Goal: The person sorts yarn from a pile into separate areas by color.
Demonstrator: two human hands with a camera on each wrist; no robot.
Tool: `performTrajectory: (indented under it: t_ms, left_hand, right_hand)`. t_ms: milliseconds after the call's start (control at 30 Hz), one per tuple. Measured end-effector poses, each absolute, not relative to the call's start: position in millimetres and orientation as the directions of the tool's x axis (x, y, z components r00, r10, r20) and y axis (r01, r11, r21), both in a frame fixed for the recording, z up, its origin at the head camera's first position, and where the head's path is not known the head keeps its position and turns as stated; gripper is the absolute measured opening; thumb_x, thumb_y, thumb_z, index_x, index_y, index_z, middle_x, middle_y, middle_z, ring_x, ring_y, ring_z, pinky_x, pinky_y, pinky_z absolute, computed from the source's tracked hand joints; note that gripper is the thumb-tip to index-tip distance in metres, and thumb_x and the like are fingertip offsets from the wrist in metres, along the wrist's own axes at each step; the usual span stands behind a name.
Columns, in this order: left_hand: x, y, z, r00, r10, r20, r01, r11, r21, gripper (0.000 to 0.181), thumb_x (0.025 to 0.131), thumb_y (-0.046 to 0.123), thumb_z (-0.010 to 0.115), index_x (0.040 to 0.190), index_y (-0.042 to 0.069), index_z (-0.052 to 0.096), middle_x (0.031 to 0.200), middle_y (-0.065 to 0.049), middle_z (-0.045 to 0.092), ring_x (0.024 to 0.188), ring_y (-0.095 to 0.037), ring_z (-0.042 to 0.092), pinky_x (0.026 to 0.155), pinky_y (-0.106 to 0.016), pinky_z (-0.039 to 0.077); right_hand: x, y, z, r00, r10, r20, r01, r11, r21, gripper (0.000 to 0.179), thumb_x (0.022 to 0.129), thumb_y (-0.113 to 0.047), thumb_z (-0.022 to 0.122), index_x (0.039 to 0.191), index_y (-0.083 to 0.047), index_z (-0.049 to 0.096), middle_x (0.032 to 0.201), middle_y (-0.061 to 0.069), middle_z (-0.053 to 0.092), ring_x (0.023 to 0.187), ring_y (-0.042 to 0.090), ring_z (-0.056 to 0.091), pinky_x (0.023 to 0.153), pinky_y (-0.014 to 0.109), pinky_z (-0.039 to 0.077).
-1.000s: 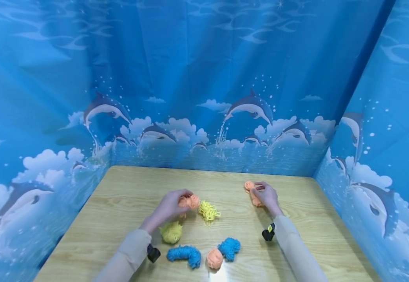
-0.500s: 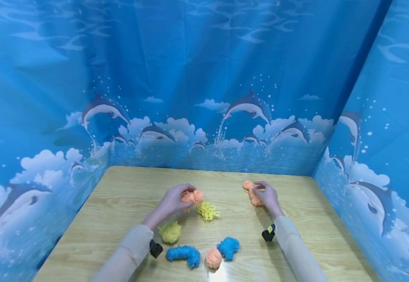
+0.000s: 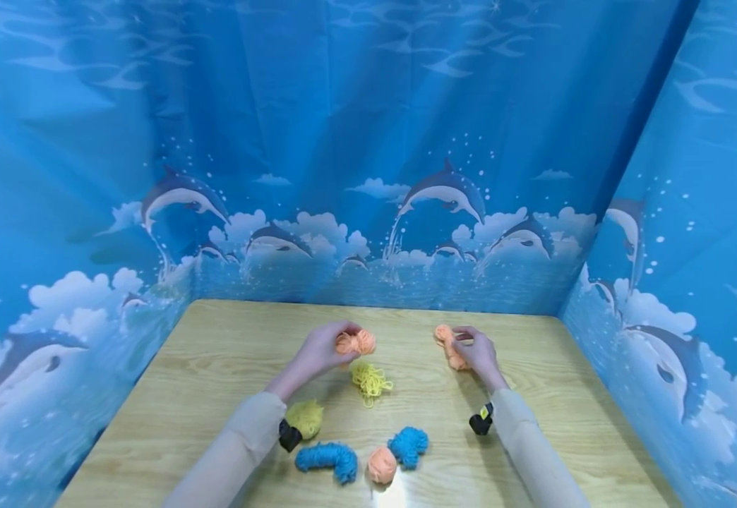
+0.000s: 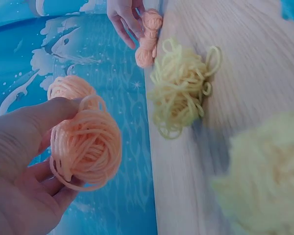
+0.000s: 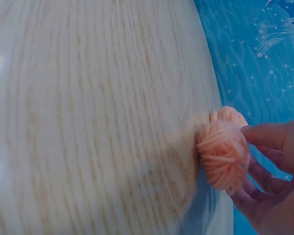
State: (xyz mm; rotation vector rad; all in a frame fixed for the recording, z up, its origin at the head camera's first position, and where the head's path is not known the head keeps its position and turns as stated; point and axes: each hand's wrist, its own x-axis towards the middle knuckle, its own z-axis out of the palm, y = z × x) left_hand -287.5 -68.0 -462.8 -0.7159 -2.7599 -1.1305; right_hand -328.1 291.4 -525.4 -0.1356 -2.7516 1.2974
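My left hand (image 3: 324,347) grips a peach yarn bundle (image 4: 90,144) between thumb and fingers, held up above the table behind the loose yellow yarn (image 3: 370,379). In the left wrist view its rounded, wound end faces the camera and the thumb lies across its middle. Farther right, my right hand (image 3: 479,353) holds a second peach yarn bundle (image 5: 224,152), which is narrow in the middle with a rounded lump at each end. The right thumb touches its side, and the fingers curl behind it, partly hidden.
On the wooden table (image 3: 229,367) lie a yellow-green yarn ball (image 3: 305,419), a bent blue yarn skein (image 3: 327,460), a peach yarn ball (image 3: 382,466) and a blue yarn clump (image 3: 409,446). Dolphin-printed blue curtains (image 3: 368,141) stand behind the table and at both sides.
My left hand has lifted the peach yarn bundle and carried it right and away from me, past the yellow yarn. The right hand stays nearly in place, still holding its bundle.
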Motion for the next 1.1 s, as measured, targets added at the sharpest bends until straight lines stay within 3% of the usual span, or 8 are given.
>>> performTrajectory:
  t_ms: [600, 867, 1100]
  left_hand:
    - [-315, -11, -451, -0.890, 0.397, 0.223, 0.435, 0.593, 0.678, 0.040, 0.091, 0.024, 0.078, 0.126, 0.010, 0.065, 0.123, -0.007, 0.069, 0.111, -0.024, 0.065, 0.093, -0.041, 0.057]
    - [-326, 17, -455, -0.926, 0.335, 0.175, 0.338, 0.528, 0.779, 0.039, 0.091, 0.030, 0.077, 0.123, 0.010, 0.066, 0.121, -0.007, 0.069, 0.112, -0.026, 0.064, 0.094, -0.043, 0.056]
    - [-335, 39, -467, -0.943, 0.307, 0.124, 0.257, 0.441, 0.860, 0.039, 0.090, 0.031, 0.078, 0.121, 0.009, 0.069, 0.120, -0.009, 0.070, 0.114, -0.028, 0.064, 0.094, -0.044, 0.056]
  right_hand:
    - [-327, 294, -522, -0.994, 0.104, -0.031, 0.088, 0.604, -0.792, 0.034, 0.096, -0.008, 0.067, 0.128, 0.002, 0.067, 0.121, 0.022, 0.066, 0.098, 0.030, 0.062, 0.065, 0.025, 0.047]
    - [-331, 298, -526, -0.994, 0.105, 0.012, 0.056, 0.624, -0.779, 0.031, 0.094, -0.008, 0.070, 0.123, 0.002, 0.070, 0.116, 0.021, 0.070, 0.094, 0.027, 0.065, 0.063, 0.024, 0.048]
    - [-334, 299, -524, -0.995, 0.102, 0.013, 0.056, 0.644, -0.763, 0.029, 0.093, -0.011, 0.072, 0.121, -0.001, 0.072, 0.113, 0.018, 0.072, 0.102, 0.030, 0.066, 0.069, 0.024, 0.050]
